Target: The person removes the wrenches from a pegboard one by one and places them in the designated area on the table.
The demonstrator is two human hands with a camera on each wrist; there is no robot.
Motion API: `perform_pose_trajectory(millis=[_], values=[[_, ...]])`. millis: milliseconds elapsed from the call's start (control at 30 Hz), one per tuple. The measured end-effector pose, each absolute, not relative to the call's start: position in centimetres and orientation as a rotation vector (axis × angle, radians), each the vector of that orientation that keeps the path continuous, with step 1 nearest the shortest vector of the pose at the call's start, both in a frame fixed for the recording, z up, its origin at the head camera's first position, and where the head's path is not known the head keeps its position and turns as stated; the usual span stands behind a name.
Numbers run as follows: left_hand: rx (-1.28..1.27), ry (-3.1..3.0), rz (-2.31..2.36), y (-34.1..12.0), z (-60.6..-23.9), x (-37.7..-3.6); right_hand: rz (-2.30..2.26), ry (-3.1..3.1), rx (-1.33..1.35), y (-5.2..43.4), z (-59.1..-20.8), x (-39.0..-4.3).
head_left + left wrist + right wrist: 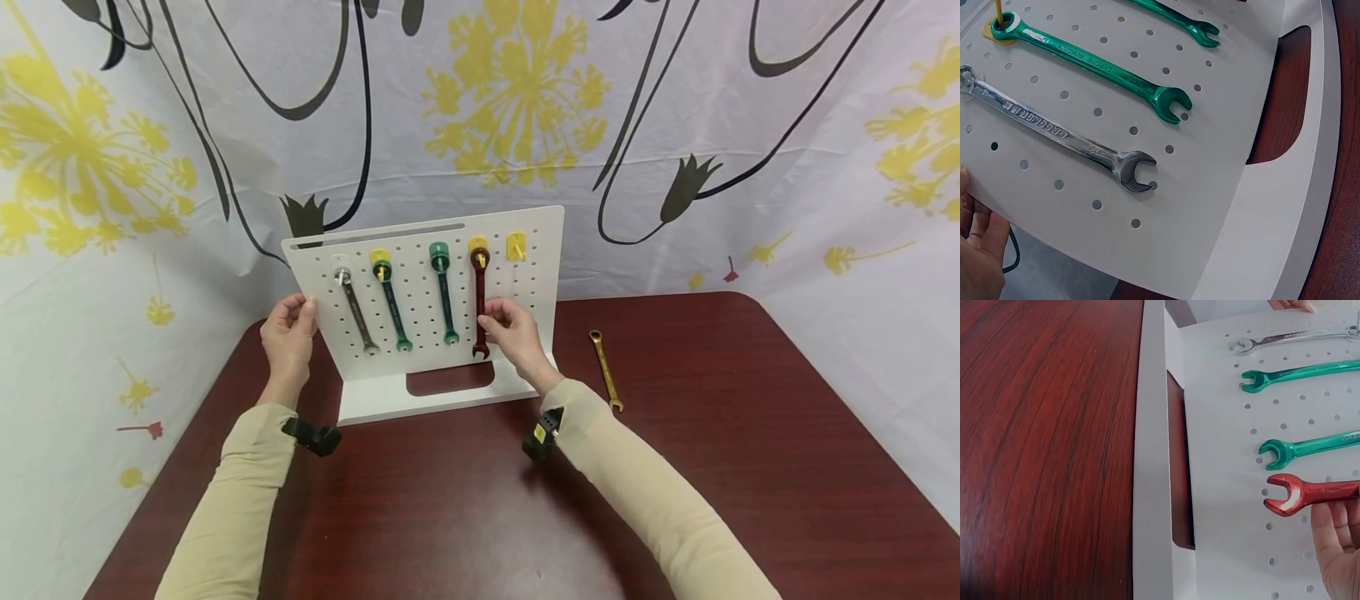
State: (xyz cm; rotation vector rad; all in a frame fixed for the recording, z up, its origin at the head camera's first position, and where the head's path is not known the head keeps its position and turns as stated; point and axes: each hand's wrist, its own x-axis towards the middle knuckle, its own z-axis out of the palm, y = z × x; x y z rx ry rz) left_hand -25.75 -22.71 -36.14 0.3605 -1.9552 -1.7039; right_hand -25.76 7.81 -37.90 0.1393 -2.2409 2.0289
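Note:
A white pegboard stand (420,292) stands upright on the table. From its hooks hang a silver wrench (358,317), two green wrenches (393,312) (446,298) and a red wrench (481,292). My right hand (516,333) pinches the red wrench's shaft, and the wrench's ring end is at a yellow hook. In the right wrist view the red wrench's open end (1288,495) points out past the fingers. My left hand (288,337) holds the board's left edge, thumb on the front; the left wrist view shows its fingers (985,250) partly behind the edge.
A yellow hook (516,246) with nothing on it sits at the board's upper right. A gold wrench (606,371) lies on the dark red table (712,433) right of the stand. Behind hangs a patterned white cloth (480,108).

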Motion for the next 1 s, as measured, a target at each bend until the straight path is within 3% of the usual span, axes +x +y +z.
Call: perform_pose_trajectory(millis=[1000], values=[[0.343,-1.940,-1.717,-22.7,-36.2,-25.9,1.832,-2.367,0.269,9.6,-37.2,-24.4]])
